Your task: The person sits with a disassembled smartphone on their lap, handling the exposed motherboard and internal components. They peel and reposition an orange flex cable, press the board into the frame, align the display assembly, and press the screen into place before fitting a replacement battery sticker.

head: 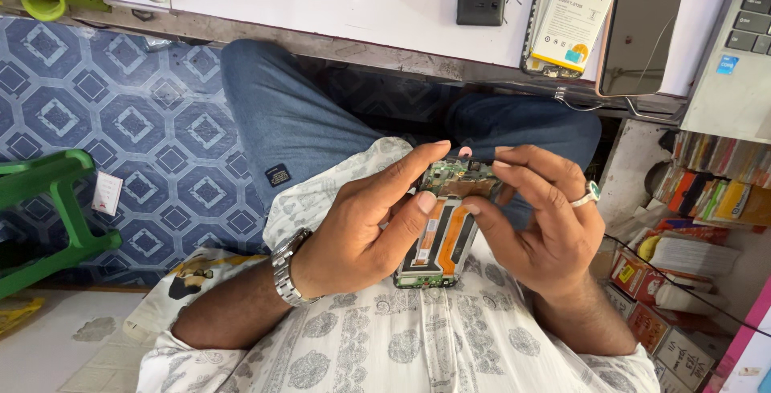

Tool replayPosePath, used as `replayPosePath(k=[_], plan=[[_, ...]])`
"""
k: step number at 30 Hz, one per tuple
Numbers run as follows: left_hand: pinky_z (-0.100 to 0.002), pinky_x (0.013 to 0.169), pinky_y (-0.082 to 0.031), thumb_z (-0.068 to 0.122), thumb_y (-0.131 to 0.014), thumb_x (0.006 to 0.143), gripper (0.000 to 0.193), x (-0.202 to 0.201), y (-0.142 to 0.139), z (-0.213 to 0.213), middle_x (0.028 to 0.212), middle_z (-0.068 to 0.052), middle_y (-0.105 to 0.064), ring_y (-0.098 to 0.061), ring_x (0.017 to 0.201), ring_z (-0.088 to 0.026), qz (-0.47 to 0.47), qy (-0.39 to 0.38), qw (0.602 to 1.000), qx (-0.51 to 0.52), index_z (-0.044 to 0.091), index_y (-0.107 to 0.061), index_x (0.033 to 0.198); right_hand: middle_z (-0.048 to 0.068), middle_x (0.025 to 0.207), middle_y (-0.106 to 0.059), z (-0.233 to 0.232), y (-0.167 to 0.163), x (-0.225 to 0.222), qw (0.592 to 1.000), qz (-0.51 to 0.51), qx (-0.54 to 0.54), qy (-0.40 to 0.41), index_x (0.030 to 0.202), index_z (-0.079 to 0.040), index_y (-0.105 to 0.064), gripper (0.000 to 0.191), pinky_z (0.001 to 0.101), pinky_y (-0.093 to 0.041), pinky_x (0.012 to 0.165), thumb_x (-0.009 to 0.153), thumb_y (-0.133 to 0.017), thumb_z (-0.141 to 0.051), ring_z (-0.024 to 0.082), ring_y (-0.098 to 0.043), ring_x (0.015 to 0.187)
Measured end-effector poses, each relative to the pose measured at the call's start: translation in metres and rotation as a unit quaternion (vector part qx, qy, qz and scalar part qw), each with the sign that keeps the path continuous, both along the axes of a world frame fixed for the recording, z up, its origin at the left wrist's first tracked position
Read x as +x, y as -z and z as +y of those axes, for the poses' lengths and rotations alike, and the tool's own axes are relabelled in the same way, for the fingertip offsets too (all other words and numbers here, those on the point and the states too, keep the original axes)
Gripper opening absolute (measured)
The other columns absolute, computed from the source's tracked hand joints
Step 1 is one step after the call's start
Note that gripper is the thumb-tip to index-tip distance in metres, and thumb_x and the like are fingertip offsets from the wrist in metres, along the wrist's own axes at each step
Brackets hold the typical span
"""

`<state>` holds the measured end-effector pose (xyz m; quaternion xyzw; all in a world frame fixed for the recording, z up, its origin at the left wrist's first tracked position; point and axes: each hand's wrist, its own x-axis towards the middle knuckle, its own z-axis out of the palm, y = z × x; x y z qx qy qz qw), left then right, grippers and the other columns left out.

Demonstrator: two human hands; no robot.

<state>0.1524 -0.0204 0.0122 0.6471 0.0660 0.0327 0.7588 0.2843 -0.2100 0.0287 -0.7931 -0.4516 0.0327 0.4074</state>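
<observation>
- Opened phone point(440, 228), back cover off: green circuit board at the top, orange flex ribbons down a black middle, held over the person's lap.
- Left hand point(365, 228) grips its left edge, thumb on the ribbons.
- Right hand point(542, 220) clasps the right edge, ring point(589, 195) on one finger.

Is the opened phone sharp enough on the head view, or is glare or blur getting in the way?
Head view: opened phone sharp under even daylight, no glare; both hands, left and right, crisp, soft shadow between; the white tabletop looks bright, slightly washed.
</observation>
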Motion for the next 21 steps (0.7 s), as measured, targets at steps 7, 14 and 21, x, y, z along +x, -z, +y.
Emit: replayPosePath(k=[7,14,21], plan=[[-0.022,0.065,-0.054,0.009,-0.052,0.111,0.049,-0.001,0.004,0.002,0.11,-0.007,-0.074,-0.066,0.076,-0.004,-0.016,-0.004,1.0,0.021,0.003,-0.039,0.158,0.019,0.122,-0.066,0.005,-0.003,0.004,1.0,0.023,0.0,-0.01,0.118,0.004,-0.065,0.034,0.0238,-0.059,0.072,0.09,-0.085,-0.004,0.018,-0.071,0.103],[-0.021,0.066,-0.056,0.008,-0.053,0.11,0.049,-0.019,0.027,0.004,0.106,-0.007,-0.074,-0.068,0.08,-0.004,-0.014,-0.025,0.999,0.021,0.003,-0.041,0.157,0.019,0.125,-0.066,0.011,0.023,-0.02,0.999,0.039,0.003,-0.012,0.119,0.004,-0.064,0.035,0.0233,-0.064,0.076,0.091,-0.083,-0.004,0.018,-0.071,0.105],[-0.022,0.064,-0.053,0.008,-0.053,0.11,0.048,-0.027,0.035,0.004,0.114,-0.009,-0.074,-0.065,0.077,-0.004,-0.012,-0.012,1.0,0.02,0.003,-0.041,0.157,0.016,0.123,-0.068,0.008,0.026,-0.025,0.999,0.049,-0.007,0.005,0.116,0.001,-0.066,0.031,0.0218,-0.058,0.073,0.091,-0.085,-0.002,0.014,-0.07,0.099]])
